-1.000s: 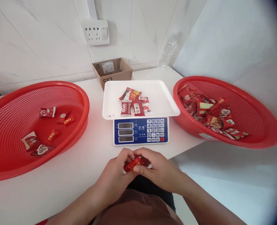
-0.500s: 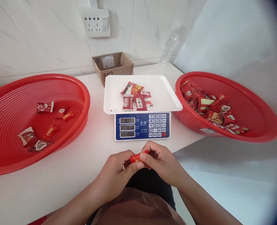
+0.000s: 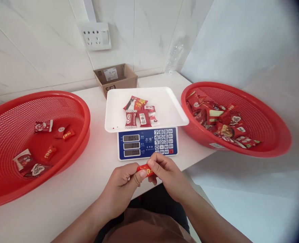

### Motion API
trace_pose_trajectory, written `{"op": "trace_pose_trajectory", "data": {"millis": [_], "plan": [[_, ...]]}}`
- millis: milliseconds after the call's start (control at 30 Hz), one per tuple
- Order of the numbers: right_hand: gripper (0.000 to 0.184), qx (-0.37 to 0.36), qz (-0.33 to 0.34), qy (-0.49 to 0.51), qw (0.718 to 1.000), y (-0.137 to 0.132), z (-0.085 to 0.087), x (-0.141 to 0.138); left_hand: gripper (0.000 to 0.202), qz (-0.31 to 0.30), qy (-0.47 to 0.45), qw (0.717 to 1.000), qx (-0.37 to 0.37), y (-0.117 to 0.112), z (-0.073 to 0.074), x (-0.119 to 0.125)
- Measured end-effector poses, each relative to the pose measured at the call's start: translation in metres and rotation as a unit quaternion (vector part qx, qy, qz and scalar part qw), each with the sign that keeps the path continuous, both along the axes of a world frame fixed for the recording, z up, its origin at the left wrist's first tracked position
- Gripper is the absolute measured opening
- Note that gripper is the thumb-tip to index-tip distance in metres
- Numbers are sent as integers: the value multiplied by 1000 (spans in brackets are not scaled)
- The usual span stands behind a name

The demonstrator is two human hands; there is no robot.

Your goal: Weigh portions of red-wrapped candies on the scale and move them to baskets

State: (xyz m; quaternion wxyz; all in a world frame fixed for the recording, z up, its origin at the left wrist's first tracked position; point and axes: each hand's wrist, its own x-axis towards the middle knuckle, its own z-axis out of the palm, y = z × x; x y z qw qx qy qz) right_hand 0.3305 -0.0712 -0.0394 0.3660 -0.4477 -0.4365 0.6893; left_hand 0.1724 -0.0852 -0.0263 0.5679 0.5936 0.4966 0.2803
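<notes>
My left hand (image 3: 122,185) and my right hand (image 3: 168,173) both pinch a small red candy wrapper (image 3: 144,169) between thumb and fingers, just above the table's front edge. Right behind it stands a blue-faced digital scale (image 3: 147,143) with a white tray (image 3: 172,113) holding several red candy packets (image 3: 138,113). To the left lies a red mesh basket (image 3: 2,189) with several packets inside. Another red basket (image 3: 273,135) on the right carries a larger heap of candy packets (image 3: 219,119).
An open cardboard box (image 3: 116,77) sits behind the scale against the tiled wall. A wall socket (image 3: 96,36) is above it. A clear plastic bottle (image 3: 173,55) stands in the back corner. The white table (image 3: 88,179) ends at my lap and beside the right basket.
Both hands have risen a little toward the scale with the candy held between them. The camera view has shifted slightly left and down.
</notes>
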Motion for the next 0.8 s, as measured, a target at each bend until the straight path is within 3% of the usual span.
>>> {"op": "trace_pose_trajectory", "data": {"millis": [200, 300, 400, 533, 700, 800], "plan": [[32, 28, -18, 71, 997, 14, 6, 6, 36, -30, 87, 990, 109, 21, 14, 9], [28, 52, -65, 63, 995, 32, 13, 20, 31, 15, 138, 975, 175, 44, 25, 6], [22, 129, -99, -12, 987, 58, 28, 38, 24, 69, 201, 951, 223, 76, 36, 0], [16, 249, -116, -186, 944, 96, 47, 43, 34, 67, 308, 913, 260, 108, 44, -5], [21, 317, -47, -224, 920, 127, 49, 18, 36, 49, 325, 907, 264, 114, 44, -9], [26, 363, -55, -274, 889, 135, 44, 12, 36, 55, 327, 909, 254, 111, 43, -16]]}}
